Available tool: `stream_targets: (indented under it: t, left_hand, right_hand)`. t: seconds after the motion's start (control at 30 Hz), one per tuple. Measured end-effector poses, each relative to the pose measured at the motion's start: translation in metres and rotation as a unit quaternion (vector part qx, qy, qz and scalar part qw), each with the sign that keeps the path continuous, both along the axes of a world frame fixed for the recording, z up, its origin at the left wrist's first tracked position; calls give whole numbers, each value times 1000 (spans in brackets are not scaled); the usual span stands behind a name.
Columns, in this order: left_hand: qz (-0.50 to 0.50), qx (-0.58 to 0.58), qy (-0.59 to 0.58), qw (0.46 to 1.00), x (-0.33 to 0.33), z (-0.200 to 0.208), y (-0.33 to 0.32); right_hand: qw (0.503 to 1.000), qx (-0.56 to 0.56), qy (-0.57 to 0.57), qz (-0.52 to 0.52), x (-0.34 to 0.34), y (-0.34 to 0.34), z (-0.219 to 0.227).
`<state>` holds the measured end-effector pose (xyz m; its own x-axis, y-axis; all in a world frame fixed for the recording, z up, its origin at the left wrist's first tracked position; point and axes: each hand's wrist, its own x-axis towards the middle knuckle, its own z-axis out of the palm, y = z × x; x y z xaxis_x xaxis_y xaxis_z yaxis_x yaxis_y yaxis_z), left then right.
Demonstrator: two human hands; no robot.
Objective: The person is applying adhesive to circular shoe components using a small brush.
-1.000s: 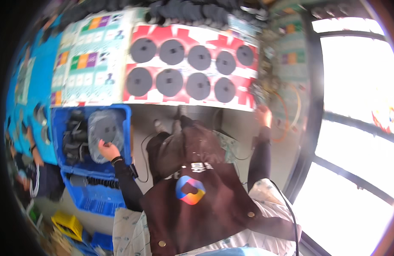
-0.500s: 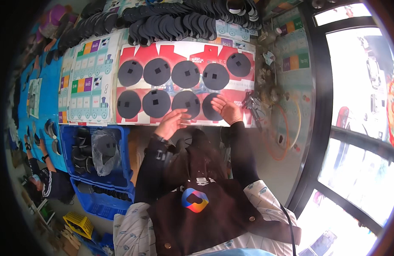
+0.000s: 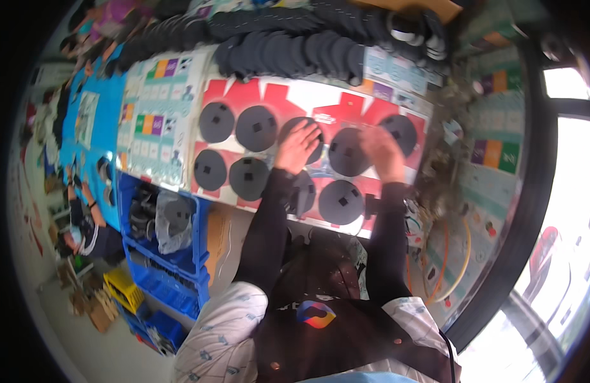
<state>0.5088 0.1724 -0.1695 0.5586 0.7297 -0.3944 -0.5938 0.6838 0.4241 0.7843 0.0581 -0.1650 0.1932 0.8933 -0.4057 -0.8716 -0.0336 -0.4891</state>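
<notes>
Several flat, dark grey round pads lie in two rows on a red-and-white printed board (image 3: 279,96), most showing a small black square. My left hand (image 3: 297,145) rests over a back-row pad (image 3: 314,154), its fingers stretched out and covering much of it. Blurred by motion, my right hand (image 3: 383,153) is between another back-row pad (image 3: 346,159) and the far right pad (image 3: 402,135); its fingers are smeared. Below the right hand is a front-row pad (image 3: 341,202). My left forearm partly covers the front-row pad (image 3: 302,195) beside it.
Long overlapping rows of dark curved pieces (image 3: 288,56) line the table's far side. Blue crates (image 3: 202,239) stand left of me, one holding a plastic bag (image 3: 173,223). Other people work at a blue table (image 3: 109,143) farther left. Hoses (image 3: 464,255) hang at right.
Both hands have moved farther away over the board, from its near edge to the back-row pads. The whole view has shifted and tilted.
</notes>
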Motion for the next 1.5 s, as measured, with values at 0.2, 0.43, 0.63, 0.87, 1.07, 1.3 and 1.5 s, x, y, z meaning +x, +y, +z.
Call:
stream_targets:
  t: [0.2, 0.43, 0.63, 0.87, 1.07, 1.3, 1.5]
  left_hand:
    - [-156, -6, -13, 988, 78, 3, 20]
    - [233, -73, 126, 962, -145, -16, 131]
    - [200, -15, -76, 977, -134, 2, 108]
    - [203, -19, -36, 978, -297, -33, 22]
    - [133, 50, 60, 988, -326, 111, -58]
    - [149, 99, 278, 944, -441, 221, -214]
    - [243, 60, 313, 916, -485, 257, -269]
  right_hand:
    - [965, -131, -50, -223, 155, -81, -48]
    - [995, 42, 25, 87, -62, -10, 58]
    - [928, 70, -140, 337, -162, 10, 145]
    - [926, 52, -54, 370, -278, 87, 20]
    - [966, 7, -21, 259, -239, 84, -21]
    - [867, 124, -360, 321, -286, 131, 9]
    - [574, 206, -275, 743, -479, 26, 302]
